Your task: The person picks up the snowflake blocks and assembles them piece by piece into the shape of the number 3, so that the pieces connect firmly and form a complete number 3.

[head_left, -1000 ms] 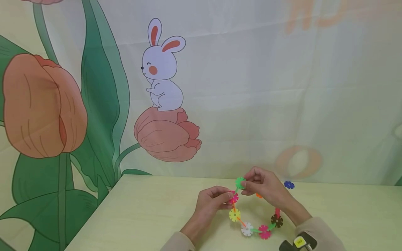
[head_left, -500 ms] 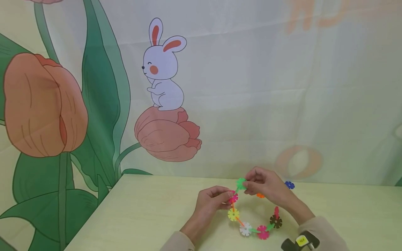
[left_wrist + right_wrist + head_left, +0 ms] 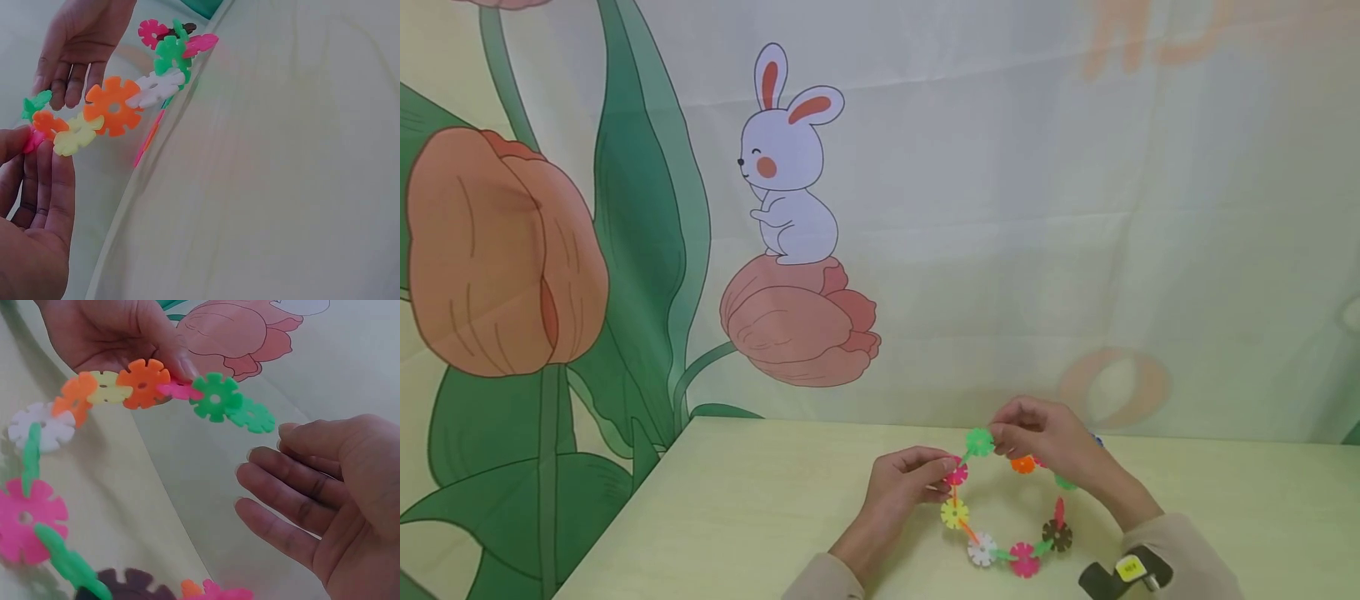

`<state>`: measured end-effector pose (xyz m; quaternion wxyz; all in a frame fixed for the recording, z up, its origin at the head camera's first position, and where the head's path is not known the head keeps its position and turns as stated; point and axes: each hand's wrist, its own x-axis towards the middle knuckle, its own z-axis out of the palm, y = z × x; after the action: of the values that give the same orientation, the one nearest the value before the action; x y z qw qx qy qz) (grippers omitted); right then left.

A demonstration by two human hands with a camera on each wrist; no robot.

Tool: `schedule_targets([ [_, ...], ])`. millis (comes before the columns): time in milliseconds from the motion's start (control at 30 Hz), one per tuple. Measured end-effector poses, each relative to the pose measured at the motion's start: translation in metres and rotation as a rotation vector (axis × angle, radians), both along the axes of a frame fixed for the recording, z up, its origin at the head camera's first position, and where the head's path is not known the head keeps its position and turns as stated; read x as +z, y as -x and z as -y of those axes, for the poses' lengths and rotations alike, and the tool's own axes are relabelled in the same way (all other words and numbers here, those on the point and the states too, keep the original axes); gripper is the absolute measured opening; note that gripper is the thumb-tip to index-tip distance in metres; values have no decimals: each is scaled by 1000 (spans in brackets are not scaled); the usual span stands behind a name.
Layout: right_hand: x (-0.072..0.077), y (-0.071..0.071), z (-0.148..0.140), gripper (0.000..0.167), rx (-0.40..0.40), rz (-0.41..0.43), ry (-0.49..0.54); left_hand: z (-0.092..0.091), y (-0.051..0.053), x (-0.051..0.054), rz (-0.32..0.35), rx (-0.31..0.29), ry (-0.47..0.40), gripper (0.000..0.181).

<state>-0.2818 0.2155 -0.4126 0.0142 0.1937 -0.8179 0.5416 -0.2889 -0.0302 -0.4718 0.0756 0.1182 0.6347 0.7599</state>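
- Chain of slotted plastic discs (image 3: 1002, 555): one, curved into a ring with a gap on its far side; set over the right half of the table (image 3: 775, 500), the near curve between the two forearms.
- Left hand (image 3: 904, 485): at the chain's left side, thumb and fingers pinching a pink disc (image 3: 957, 473).
- Right hand (image 3: 1051, 440): at the far side, released — fingers loosely bent and separated, thumb tip just beside the end green disc (image 3: 980, 437); whether they touch, cannot tell.
- Left run, from the pink disc toward the near side: orange link (image 3: 955, 493) seen edge-on, yellow disc (image 3: 955, 507), second orange link (image 3: 969, 531), white disc (image 3: 982, 557).
- Near and right run: near pink disc (image 3: 1024, 567), brown disc (image 3: 1057, 542), red disc (image 3: 1060, 511) seen edge-on; beyond it a green disc (image 3: 1065, 482), partly behind the right hand.
- Far orange disc (image 3: 1022, 467): across the gap, right of the end green disc.
- Blue disc (image 3: 1100, 440): one, at the table's far edge, mostly hidden behind the right hand.
- Right sleeve (image 3: 1195, 558): beige, with a black device (image 3: 1101, 581) bearing a yellow label — at the wrist.
- Backdrop (image 3: 962, 250): pale cloth, printed with a white rabbit (image 3: 797, 225) and tulips (image 3: 505, 258), left of the hands.
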Motion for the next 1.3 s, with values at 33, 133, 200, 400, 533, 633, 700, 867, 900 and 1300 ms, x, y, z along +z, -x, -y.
schedule_targets([
  [33, 0, 0, -2, 22, -1, -4, 1, 0, 0, 0, 1, 2, 2, 18],
  [133, 1, 1, -6, 22, -4, -12, 8, 0, 0, 0, 1, 7, 11, 18],
  [200, 1, 1, -8, 21, -18, -13, 9, 0, 0, 0, 0, 9, 15, 18],
  [400, -6, 6, -12, 16, -78, -41, -48, 0, 0, 1, 1, 16, 37, 19],
  [533, -16, 11, -15, 11, -135, -102, -176, 2, 0, 1, -4, 15, 59, 19],
  [633, -24, 14, -18, 11, -155, -145, -277, 2, 1, 1, -8, 14, 79, 20],
  [700, -29, 15, -20, 12, -157, -173, -329, 2, 1, 1, -8, 16, 97, 21],
  [867, -41, 20, -24, 25, -165, -239, -398, 2, 1, 3, -15, 14, 127, 22],
  [900, -43, 21, -24, 30, -167, -243, -410, 2, 1, 4, -19, 13, 133, 22],
  [1300, -53, 23, -24, 51, -186, -168, -486, 3, -4, 12, -89, -18, 169, 22],
])
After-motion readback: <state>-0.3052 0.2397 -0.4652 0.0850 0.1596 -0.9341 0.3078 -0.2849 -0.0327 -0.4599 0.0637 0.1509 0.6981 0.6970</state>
